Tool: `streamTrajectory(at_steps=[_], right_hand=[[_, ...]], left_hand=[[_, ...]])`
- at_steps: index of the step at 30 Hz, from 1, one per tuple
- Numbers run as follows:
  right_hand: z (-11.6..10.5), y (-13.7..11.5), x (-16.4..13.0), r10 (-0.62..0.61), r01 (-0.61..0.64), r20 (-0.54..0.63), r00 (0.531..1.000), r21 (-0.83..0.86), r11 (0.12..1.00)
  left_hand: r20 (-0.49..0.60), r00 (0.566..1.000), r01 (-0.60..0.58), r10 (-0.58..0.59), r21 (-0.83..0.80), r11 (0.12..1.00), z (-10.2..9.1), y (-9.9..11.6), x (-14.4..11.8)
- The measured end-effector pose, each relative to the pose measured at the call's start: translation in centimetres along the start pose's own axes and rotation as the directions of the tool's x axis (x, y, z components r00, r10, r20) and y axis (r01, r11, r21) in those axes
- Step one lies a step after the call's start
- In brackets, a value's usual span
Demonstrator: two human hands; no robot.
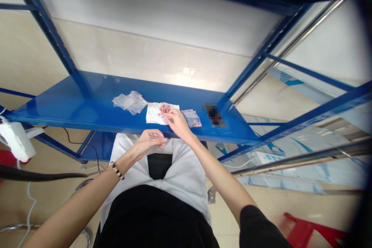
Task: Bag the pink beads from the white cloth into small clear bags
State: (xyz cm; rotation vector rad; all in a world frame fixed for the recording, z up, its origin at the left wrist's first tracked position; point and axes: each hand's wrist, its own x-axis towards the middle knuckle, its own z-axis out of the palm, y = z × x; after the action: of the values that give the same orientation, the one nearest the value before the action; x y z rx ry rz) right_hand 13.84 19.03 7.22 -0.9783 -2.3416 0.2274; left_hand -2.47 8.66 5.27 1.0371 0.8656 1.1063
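**Small pink pieces picked from a white sheet on a blue shelf**

At about nine o'clock of the scene a white plastic device (16, 139) is seen at the frame's edge. A glossy blue metal shelf (72, 104) spans the middle. On it, at roughly ten o'clock from the hands, a crumpled clear plastic bag (130, 102) is laid.

The left hand (149, 141), with a beaded bracelet (117, 170) worn at the wrist, is held just in front of the shelf edge. Its fingers are curled closed around a small clear plastic bag (155, 135).

At twelve o'clock from that hand a white paper sheet (154, 114) is spread, with a cluster of small pink pieces (163, 109) on it. The right hand (178, 122) is rested on the sheet, its fingertips (168, 115) pinched together at the pieces; whether one is gripped cannot be told.

At three o'clock of the right hand, just beside it, a stack of small clear filled bags (192, 118) is laid.
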Motion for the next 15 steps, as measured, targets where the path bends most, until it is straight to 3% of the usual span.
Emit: streamTrajectory(at_steps=[7, 11, 15], right_hand=[[-0.2, 0.4, -0.9, -0.029, 0.029, 0.011, 1.000, -0.050, 0.998], [-0.1, 0.3, -1.1, -0.032, 0.032, 0.014, 0.999, -0.061, 0.998], [0.1, 0.2, -0.9, -0.040, 0.041, 0.018, 0.999, -0.067, 0.997]], left_hand=[[0.027, 1.000, 0.003, -0.007, 0.160, 0.987, 0.4, -0.8, 0.1], [0.058, 0.988, -0.152, 0.141, 0.373, 0.915, 1.3, -0.6, -0.3], [0.114, 0.970, -0.243, 0.215, 0.452, 0.858, 1.9, -0.1, -1.1]])
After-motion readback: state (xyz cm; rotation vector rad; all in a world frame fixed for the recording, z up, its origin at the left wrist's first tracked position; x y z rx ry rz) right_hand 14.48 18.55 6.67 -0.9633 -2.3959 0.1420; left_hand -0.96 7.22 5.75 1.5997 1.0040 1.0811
